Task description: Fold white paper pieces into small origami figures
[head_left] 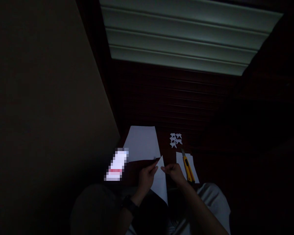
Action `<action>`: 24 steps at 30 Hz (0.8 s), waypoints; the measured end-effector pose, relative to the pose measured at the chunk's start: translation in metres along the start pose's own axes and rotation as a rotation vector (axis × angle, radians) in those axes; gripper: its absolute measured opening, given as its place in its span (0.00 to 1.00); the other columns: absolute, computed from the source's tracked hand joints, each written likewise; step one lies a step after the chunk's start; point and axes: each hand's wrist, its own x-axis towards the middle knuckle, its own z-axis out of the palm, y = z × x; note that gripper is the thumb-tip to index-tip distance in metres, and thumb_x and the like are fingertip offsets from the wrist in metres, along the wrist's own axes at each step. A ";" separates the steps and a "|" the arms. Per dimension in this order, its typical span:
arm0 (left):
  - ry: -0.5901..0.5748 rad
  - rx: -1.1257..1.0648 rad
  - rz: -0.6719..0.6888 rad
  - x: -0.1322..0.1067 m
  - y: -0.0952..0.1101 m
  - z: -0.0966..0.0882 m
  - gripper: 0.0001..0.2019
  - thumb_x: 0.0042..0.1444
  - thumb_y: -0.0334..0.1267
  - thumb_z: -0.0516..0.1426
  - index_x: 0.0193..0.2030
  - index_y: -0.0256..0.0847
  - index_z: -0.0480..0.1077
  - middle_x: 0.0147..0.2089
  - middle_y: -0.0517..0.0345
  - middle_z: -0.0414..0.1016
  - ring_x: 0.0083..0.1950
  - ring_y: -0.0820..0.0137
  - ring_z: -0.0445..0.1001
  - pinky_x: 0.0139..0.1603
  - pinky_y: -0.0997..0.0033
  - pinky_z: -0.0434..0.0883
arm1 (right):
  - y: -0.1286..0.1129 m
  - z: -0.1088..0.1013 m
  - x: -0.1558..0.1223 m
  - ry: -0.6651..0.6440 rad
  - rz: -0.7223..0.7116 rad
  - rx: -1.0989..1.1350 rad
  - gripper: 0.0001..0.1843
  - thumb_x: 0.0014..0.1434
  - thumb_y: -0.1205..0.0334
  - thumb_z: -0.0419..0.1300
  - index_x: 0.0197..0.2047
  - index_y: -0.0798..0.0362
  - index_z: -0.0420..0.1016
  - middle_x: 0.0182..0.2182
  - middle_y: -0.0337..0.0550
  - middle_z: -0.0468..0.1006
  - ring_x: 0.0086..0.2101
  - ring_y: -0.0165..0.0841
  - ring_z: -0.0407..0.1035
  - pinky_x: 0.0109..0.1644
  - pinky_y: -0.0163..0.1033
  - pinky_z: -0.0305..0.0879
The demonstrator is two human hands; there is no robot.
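Observation:
A folded sheet of white paper (161, 184) with a pointed top hangs over the near edge of a small dark table, above my lap. My left hand (147, 176) pinches its left side near the tip, fingers pressed together. On the right edge, my right hand (174, 172) grips the same paper between thumb and finger. A dark watch (129, 205) is on my left wrist. To the right of my right hand, a yellow utility knife (188, 168) with its blade showing lies on smaller white paper (180, 160).
A large white sheet (143, 143) lies at the table's back left. Several small folded paper pieces (175, 139) sit at the back right. A bright pixelated rectangle (116, 164) is at the left edge. A wall (51, 81) rises on the left; the room is dim.

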 end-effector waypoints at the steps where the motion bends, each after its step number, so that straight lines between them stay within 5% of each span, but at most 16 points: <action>1: 0.003 0.001 -0.014 0.000 0.000 0.000 0.17 0.51 0.42 0.54 0.48 0.42 0.70 0.49 0.57 0.72 0.50 0.62 0.70 0.51 0.64 0.66 | 0.001 0.000 0.000 0.005 0.009 -0.004 0.20 0.40 0.47 0.64 0.19 0.58 0.74 0.19 0.42 0.74 0.20 0.28 0.62 0.25 0.33 0.57; 15: -0.154 -0.050 0.014 0.005 0.001 -0.007 0.17 0.51 0.44 0.54 0.47 0.40 0.71 0.47 0.55 0.73 0.47 0.62 0.72 0.50 0.64 0.66 | 0.010 -0.005 0.001 -0.013 0.031 -0.051 0.22 0.38 0.45 0.64 0.17 0.58 0.73 0.16 0.40 0.71 0.19 0.27 0.60 0.24 0.33 0.55; 24: -0.074 -0.189 -0.140 0.025 0.014 -0.004 0.17 0.42 0.47 0.60 0.33 0.34 0.76 0.32 0.51 0.78 0.35 0.63 0.74 0.36 0.68 0.69 | 0.012 -0.002 -0.002 -0.108 0.000 -0.111 0.19 0.41 0.48 0.64 0.19 0.59 0.73 0.15 0.35 0.68 0.18 0.24 0.55 0.22 0.31 0.50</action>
